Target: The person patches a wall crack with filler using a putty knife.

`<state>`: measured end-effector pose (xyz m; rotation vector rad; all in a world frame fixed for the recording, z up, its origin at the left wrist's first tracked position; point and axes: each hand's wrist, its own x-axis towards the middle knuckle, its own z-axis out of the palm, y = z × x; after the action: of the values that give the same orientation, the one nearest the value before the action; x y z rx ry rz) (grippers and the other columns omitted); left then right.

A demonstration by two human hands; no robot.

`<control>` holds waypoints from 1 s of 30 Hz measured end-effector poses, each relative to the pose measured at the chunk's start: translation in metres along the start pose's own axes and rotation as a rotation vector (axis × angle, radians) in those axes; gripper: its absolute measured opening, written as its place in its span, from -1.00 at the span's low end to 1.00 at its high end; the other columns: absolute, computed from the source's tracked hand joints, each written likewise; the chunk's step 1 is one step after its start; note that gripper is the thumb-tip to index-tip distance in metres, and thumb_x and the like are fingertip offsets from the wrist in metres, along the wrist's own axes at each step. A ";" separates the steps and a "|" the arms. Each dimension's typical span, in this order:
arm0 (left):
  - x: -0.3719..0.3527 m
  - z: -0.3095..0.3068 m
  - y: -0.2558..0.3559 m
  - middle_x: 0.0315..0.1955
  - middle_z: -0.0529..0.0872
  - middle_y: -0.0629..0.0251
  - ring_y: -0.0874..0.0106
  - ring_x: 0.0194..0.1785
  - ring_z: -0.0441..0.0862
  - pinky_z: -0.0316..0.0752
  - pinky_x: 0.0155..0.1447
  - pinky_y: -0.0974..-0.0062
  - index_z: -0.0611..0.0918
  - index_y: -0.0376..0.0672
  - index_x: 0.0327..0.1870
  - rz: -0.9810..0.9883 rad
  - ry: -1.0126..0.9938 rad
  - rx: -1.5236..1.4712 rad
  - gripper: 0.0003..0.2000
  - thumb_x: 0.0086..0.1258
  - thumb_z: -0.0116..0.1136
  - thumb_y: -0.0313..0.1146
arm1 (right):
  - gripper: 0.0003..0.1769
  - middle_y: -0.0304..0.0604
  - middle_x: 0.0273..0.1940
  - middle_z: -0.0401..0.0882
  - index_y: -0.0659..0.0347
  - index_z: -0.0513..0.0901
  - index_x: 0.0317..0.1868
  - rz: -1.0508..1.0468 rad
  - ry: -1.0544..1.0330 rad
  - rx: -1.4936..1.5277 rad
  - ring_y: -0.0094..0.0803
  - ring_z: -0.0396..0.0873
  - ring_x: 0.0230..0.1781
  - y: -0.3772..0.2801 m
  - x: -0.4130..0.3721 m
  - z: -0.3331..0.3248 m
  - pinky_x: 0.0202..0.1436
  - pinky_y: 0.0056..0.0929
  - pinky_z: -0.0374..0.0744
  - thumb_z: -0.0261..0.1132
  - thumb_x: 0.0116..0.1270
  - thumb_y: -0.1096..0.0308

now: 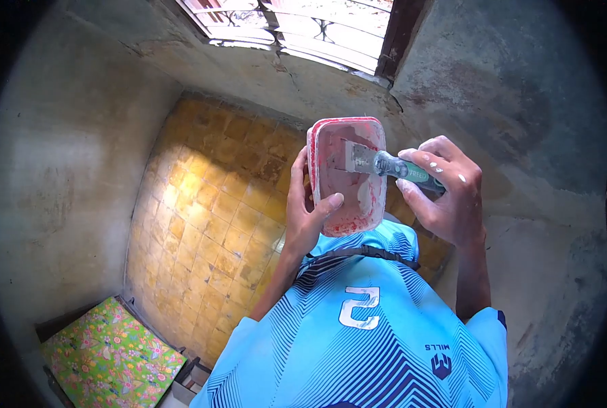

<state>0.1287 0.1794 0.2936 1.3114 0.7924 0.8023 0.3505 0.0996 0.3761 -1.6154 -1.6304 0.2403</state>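
Note:
My left hand (307, 214) holds a red plastic tub (344, 221) by its left side, the thumb over the near rim and the fingers around the outside. Pale, whitish filler coats the tub's inner walls and rim. In my right hand (450, 190) is a putty knife (409, 170) with a green and dark handle, gripped between thumb and fingers. Its flat blade (360, 156) reaches into the tub, with some whitish filler on it. White specks dot the fingers of my right hand.
Ahead is a barred window (303, 27) above a stained, cracked grey wall (249, 75). Yellow tiles (208, 211) cover the floor. A surface with a green floral cover (116, 353) stands at lower left. Another patchy wall (507, 102) rises at the right.

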 end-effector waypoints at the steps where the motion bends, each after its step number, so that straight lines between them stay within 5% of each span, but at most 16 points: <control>1: 0.001 0.000 0.002 0.37 0.25 -0.11 0.08 0.43 0.30 0.30 0.44 0.11 0.06 -0.27 0.52 -0.001 -0.004 0.013 -0.01 0.13 0.32 -0.03 | -0.64 -0.03 -0.31 0.61 0.30 0.74 -0.16 -0.002 -0.013 0.008 -0.21 0.66 -0.35 0.001 0.003 -0.001 -0.28 -0.34 0.63 0.42 -0.07 0.52; 15: -0.001 -0.004 -0.007 0.28 0.39 -0.01 0.24 0.33 0.41 0.34 0.38 0.29 0.21 -0.33 0.44 -0.182 0.083 -0.070 -0.24 0.29 0.24 -0.15 | -0.66 -0.11 -0.34 0.66 0.29 0.75 -0.17 0.156 -0.109 0.258 -0.37 0.65 -0.34 0.053 -0.001 0.010 -0.29 -0.45 0.56 0.44 -0.05 0.47; 20: -0.024 -0.037 -0.057 0.22 0.47 0.08 0.32 0.26 0.47 0.39 0.32 0.35 0.31 -0.32 0.39 -0.286 0.314 -0.313 -0.40 0.37 0.12 -0.26 | -0.68 -0.17 -0.36 0.64 0.34 0.71 -0.15 0.407 0.045 0.646 -0.51 0.55 -0.42 0.094 -0.058 0.018 -0.37 -0.54 0.45 0.35 0.14 0.30; 23: -0.046 -0.067 -0.087 0.23 0.47 0.08 0.33 0.26 0.47 0.40 0.32 0.36 0.29 -0.33 0.41 -0.349 0.411 -0.309 -0.38 0.35 0.13 -0.28 | -0.61 -0.14 -0.35 0.61 0.37 0.63 -0.01 0.775 0.086 0.940 -0.57 0.47 -0.49 0.119 -0.098 0.022 -0.48 -0.59 0.39 0.19 0.35 0.20; 27: -0.059 -0.071 -0.098 0.25 0.45 0.08 0.32 0.26 0.48 0.40 0.32 0.36 0.27 -0.34 0.43 -0.356 0.529 -0.250 -0.32 0.31 0.15 -0.26 | -0.56 -0.21 -0.38 0.54 0.32 0.46 0.17 1.018 0.136 1.027 -0.66 0.36 -0.56 0.165 -0.134 0.025 -0.59 -0.69 0.28 0.01 0.50 0.14; 30: -0.064 -0.065 -0.113 0.27 0.44 0.05 0.30 0.27 0.48 0.39 0.33 0.34 0.24 -0.37 0.44 -0.375 0.558 -0.223 -0.26 0.26 0.19 -0.21 | -0.59 -0.24 -0.39 0.53 0.29 0.51 0.15 1.066 0.113 0.796 -0.70 0.32 -0.59 0.211 -0.142 0.029 -0.62 -0.71 0.22 0.02 0.51 0.16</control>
<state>0.0470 0.1473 0.1785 0.7063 1.3036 0.9290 0.4696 0.0173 0.1649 -1.6099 -0.3195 1.1404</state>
